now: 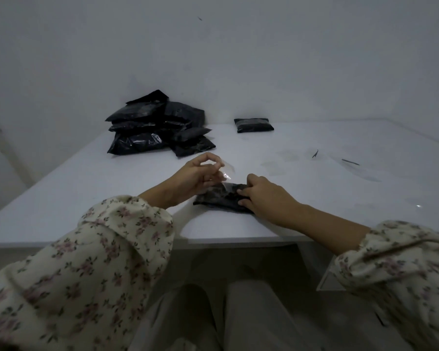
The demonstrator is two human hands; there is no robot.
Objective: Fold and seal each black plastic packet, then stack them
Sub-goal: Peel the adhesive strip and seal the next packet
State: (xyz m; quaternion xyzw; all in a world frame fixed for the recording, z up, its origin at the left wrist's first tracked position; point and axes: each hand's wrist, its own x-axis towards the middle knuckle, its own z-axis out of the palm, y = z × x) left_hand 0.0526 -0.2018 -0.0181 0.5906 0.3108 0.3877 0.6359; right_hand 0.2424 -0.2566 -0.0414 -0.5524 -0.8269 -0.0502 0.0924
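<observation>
Past our flowery sleeves [99, 249], our right hand [266, 196] grips a folded black plastic packet [219, 197]; our left hand [195, 173] pinches clear tape [227, 171]. One far packet [253, 125] looks sealed; the upper-left pile [157, 130] waits.

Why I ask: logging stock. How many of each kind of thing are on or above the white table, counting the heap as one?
Heap of black plastic packets: 1
Separate black plastic packets: 2, far packet, near packet held by right hand
Clear plastic strip: 1, pinched by left hand
Small dark scraps: 2
Total: 6
</observation>
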